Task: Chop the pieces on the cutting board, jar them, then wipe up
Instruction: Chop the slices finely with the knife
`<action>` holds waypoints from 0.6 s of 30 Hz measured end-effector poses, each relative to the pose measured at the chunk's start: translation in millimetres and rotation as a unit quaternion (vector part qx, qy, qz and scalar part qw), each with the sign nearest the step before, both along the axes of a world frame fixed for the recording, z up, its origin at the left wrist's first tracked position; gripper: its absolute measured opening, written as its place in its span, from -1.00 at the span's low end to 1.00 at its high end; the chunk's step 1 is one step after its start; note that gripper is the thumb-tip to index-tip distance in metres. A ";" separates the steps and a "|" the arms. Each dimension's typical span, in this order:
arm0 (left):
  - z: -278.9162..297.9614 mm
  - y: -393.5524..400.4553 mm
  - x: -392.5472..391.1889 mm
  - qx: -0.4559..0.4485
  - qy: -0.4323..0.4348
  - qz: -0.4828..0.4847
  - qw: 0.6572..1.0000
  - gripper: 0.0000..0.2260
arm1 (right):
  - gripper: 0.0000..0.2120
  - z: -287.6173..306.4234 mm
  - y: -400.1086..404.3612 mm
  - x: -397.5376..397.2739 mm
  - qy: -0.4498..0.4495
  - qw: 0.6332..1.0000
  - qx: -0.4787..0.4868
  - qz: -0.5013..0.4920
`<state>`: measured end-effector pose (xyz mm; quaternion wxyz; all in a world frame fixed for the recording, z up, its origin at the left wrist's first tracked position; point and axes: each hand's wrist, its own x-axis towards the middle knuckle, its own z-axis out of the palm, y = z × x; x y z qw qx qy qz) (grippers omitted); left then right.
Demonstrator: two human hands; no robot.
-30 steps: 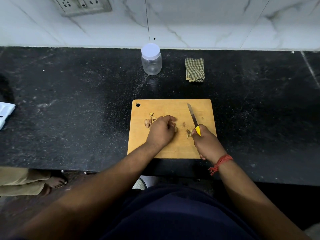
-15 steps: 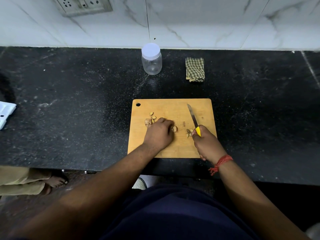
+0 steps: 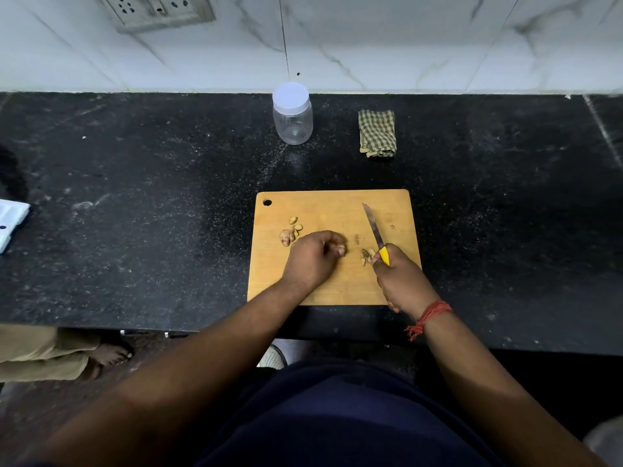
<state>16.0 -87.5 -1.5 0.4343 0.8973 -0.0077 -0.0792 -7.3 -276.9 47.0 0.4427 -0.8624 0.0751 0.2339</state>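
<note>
Small tan pieces (image 3: 290, 232) on the wooden cutting board (image 3: 332, 281), near the front of the dark desk (image 3: 151, 214); left hand (image 3: 313, 259) curled, pinching one piece (image 3: 341, 250) at the fingertips; right hand (image 3: 403, 281) wrapped round the yellow handle of the knife (image 3: 375, 230), blade pointing away; more bits (image 3: 366, 256) just beside that handle; probably light, hard, quick to roll or skid; best pinched low by the sides, fingers tucked back from the blade; jar (image 3: 292, 113) with lid on and cloth (image 3: 377, 133) waiting at the back.

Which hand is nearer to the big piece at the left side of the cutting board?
Left. The left hand lies just beside the big piece; the right hand, gripping the knife, is across the board.
</note>
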 end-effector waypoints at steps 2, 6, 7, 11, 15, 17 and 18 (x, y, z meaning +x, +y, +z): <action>-1.7 -1.9 0.0 0.006 -0.010 -0.007 1.000 -0.86 | -0.88 0.1 -0.3 -0.3 0.000 1.000 -0.001 0.000; -3.7 -1.0 -0.6 0.047 -0.050 -0.024 0.997 -0.88 | -0.86 -0.8 -1.2 -1.1 -0.002 1.000 0.001 0.000; -3.1 -0.5 -0.8 0.056 -0.053 -0.026 0.997 -0.89 | -0.87 -1.3 -1.7 -1.6 -0.003 1.000 0.001 0.001; -5.2 1.1 -1.9 0.085 -0.078 -0.031 0.993 -0.85 | -0.90 -2.5 -3.1 -3.9 -0.002 1.000 0.005 -0.003; -9.0 2.1 -1.4 0.095 -0.085 -0.037 0.991 -0.81 | -0.93 -2.5 -4.4 -4.6 -0.002 1.000 0.002 0.001; -8.6 2.3 -0.2 0.107 -0.086 -0.043 0.990 -0.81 | -0.94 -1.3 -4.0 -4.8 0.001 1.000 0.002 -0.001; -8.6 2.1 0.4 0.113 -0.088 -0.045 0.989 -0.81 | -0.93 -0.3 -3.6 -4.9 0.005 1.000 0.005 -0.004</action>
